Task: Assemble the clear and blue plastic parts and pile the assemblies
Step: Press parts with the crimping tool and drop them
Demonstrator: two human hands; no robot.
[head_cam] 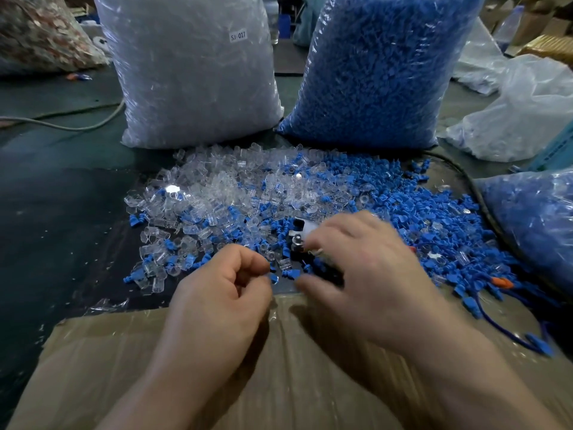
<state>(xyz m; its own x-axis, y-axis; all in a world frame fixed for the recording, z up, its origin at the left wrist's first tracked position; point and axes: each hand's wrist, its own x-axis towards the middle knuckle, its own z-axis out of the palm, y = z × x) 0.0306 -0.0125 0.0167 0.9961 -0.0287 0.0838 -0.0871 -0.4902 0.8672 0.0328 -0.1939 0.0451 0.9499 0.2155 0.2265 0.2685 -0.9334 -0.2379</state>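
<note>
On counter (62, 212): I see clear parts (217, 187) and blue parts (418, 218) mostly loose; left hand (217, 293) pinches a piece (272, 277); right hand (366, 259) grip unclear.

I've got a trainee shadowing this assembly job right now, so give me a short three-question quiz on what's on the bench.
1. The bag of clear parts and the bag of blue parts stand side by side. Which bears the SJ-017 label? A) clear B) blue C) both
2. True or false: the left hand lies flat and open.
3. Fill in: among the loose blue parts at the right lies one ___ piece.

Key:
1. A.
2. False: the left hand's fingers are curled, and its thumb and forefinger pinch a small part.
3. Orange.
</note>
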